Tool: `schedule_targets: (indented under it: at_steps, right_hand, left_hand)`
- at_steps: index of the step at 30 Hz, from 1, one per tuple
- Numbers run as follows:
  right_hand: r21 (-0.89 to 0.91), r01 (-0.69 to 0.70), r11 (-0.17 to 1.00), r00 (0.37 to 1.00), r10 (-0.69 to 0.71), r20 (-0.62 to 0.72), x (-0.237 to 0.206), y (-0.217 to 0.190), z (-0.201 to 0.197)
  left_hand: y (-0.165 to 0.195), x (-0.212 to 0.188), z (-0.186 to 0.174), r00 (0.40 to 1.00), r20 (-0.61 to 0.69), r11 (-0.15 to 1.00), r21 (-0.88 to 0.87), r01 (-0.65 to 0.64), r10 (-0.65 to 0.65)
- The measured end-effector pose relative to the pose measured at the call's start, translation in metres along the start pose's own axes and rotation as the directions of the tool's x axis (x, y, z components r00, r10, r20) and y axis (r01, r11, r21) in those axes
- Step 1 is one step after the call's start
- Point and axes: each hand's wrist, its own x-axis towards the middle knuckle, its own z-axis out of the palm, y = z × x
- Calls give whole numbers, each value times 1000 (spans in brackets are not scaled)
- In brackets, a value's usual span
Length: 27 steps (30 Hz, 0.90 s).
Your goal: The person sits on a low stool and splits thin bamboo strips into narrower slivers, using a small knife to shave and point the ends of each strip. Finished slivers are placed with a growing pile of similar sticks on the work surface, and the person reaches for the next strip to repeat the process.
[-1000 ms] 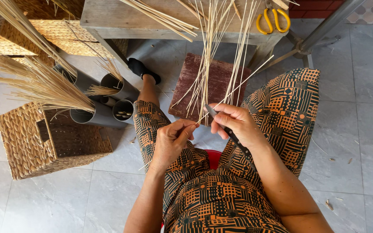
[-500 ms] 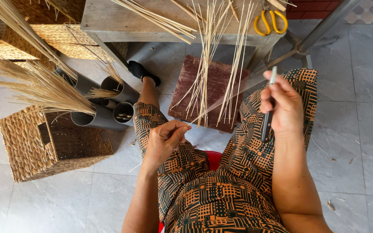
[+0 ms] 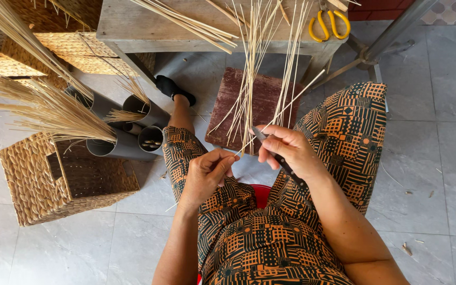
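Sitting over patterned orange-and-black trousers, the person pinches one thin pale reed strip (image 3: 286,108) between the curled fingers of the left hand (image 3: 207,174); the strip runs up and to the right toward the wooden table (image 3: 133,26). The right hand (image 3: 286,150) is closed around a dark-handled knife (image 3: 281,161), its blade end against the strip just beside the left fingertips. A fan of pale reed splints (image 3: 254,63) hangs from the table edge in front of both hands, over a dark red wooden stool (image 3: 238,100). Yellow-handled scissors (image 3: 329,24) lie on the table, well apart. To the left stand grey plastic tubes (image 3: 122,145) holding dry straw bundles (image 3: 48,108), and near them a woven basket (image 3: 32,184) lies on its side on the grey tiled floor (image 3: 439,158).
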Motion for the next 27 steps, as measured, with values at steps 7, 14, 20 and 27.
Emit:
schedule_targets:
  at_steps: [7,14,20,27]
  right_hand:
    - [45,27,999,991,-21,-130,-4,-6,-20]
    - [207,148,967,940,-73,-332,-6,-10,-56]
    - [333,284,899,895,-123,-430,-8,-21,-71]
    - [-53,-3,999,1000,4,20,-6,-3,-16]
  left_hand:
    - [-4,0,-7,995,86,998,-44,45,-41]
    - [-7,-1,-26,992,109,998,-20,63,-61]
    - [-9,1,-36,999,0,999,-32,39,-39]
    - [-17,7,-6,995,87,991,-120,57,-46]
